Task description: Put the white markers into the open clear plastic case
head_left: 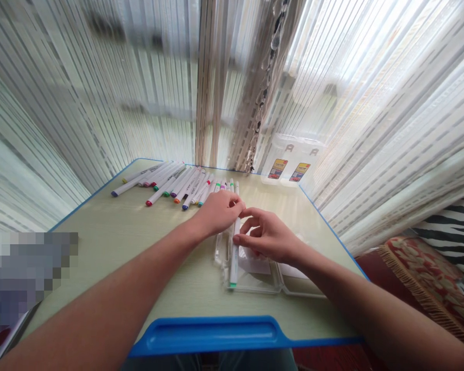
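Note:
A white marker with a green cap lies lengthwise over a clear plastic case on the pale green table. My left hand pinches its far end. My right hand pinches its middle, fingers curled on the barrel. Behind my hands a row of several white markers with coloured caps lies spread across the far side of the table.
A clear plastic box with yellow labels stands at the back right against the sheer striped curtains. A blue tray lip runs along the table's near edge. A patterned rug lies on the right below the table.

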Motion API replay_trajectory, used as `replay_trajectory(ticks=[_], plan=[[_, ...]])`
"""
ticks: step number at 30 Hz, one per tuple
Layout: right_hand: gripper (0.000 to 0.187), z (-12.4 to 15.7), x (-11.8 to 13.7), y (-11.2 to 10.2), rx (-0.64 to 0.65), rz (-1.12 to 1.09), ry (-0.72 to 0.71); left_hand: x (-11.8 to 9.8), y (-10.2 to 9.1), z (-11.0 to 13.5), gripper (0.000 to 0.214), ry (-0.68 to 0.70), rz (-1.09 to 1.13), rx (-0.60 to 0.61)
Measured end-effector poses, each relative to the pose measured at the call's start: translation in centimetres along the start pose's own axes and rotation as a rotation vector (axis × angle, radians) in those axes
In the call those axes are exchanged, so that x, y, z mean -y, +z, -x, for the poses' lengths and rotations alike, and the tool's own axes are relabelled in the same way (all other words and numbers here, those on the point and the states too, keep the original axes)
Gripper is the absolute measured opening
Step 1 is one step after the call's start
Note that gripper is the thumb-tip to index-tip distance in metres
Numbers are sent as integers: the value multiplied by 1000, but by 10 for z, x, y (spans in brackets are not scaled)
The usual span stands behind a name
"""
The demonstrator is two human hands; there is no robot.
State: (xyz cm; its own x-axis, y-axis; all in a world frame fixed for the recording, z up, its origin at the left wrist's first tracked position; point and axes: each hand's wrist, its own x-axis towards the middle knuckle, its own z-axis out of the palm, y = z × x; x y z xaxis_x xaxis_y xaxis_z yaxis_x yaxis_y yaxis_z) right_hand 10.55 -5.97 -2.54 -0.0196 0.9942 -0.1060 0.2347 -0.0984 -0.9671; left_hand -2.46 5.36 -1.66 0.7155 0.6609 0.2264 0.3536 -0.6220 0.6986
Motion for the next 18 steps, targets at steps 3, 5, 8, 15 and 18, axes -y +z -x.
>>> replay_trajectory(ticks=[3,5,8,15,18], plan=[[41,0,0,0,-38,98,-6,0,0,0,28,7,-6,12],[39,-1,0,0,-50,179,-30,0,0,1,27,1,-19,17],[35,-2,0,0,-60,300,-62,-2,-2,1,26,-13,-30,54],[44,-1,1,0,-50,381,-12,0,-13,-2,20,-21,-31,153],[47,0,-1,0,-56,331,2,5,-16,-3,20,-19,-36,191]])
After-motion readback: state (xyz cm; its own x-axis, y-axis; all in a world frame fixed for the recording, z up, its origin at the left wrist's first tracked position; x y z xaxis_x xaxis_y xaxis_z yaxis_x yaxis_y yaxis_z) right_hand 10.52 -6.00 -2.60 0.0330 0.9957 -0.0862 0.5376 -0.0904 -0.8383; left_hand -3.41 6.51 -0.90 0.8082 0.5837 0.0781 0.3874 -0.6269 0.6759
